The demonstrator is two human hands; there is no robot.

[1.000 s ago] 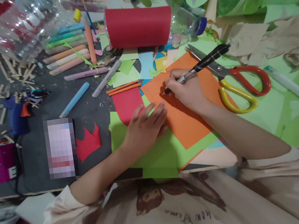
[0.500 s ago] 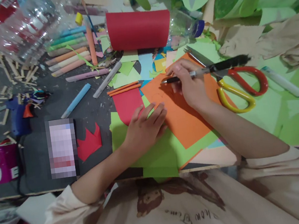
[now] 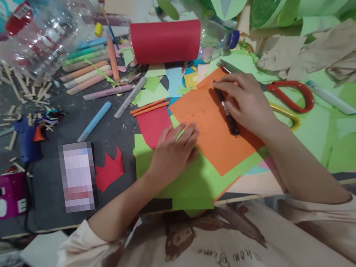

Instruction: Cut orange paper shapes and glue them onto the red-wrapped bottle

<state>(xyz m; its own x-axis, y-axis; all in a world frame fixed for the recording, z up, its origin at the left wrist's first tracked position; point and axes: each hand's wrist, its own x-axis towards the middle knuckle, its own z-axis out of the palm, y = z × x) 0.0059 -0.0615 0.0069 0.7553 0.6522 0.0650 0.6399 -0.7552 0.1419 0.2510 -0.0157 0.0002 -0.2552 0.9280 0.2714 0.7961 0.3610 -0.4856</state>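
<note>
1. Nearest me, my left hand (image 3: pixel 172 151) lies palm down over the green sheet (image 3: pixel 189 184); its fingers are slightly apart and close on nothing; they cover part of the red paper piece (image 3: pixel 154 121) and reach the left edge of the orange sheet (image 3: pixel 220 156).
2. The orange sheet sits at the middle, just right of that hand; a faint curved line (image 3: pixel 199 111) shows on its left part; I judge the step in hand to be marking an outline there.
3. To the right, my right hand (image 3: pixel 248 102) bends its fingers over the pen (image 3: pixel 225 109), which slants across the orange sheet; I cannot tell whether they clamp it or only touch it; another stroke would call for a firm hold, the tip brought left to the line, and my left hand steadying the paper.
4. Partly hidden by my right hand, the scissors (image 3: pixel 308 95) have their handles to the right and their blade tips beyond my knuckles.
5. Farther off, to the left, two orange strips (image 3: pixel 149 107) lie along the red piece's far edge; farthest is the red-wrapped bottle (image 3: pixel 167 40), on its side.
</note>
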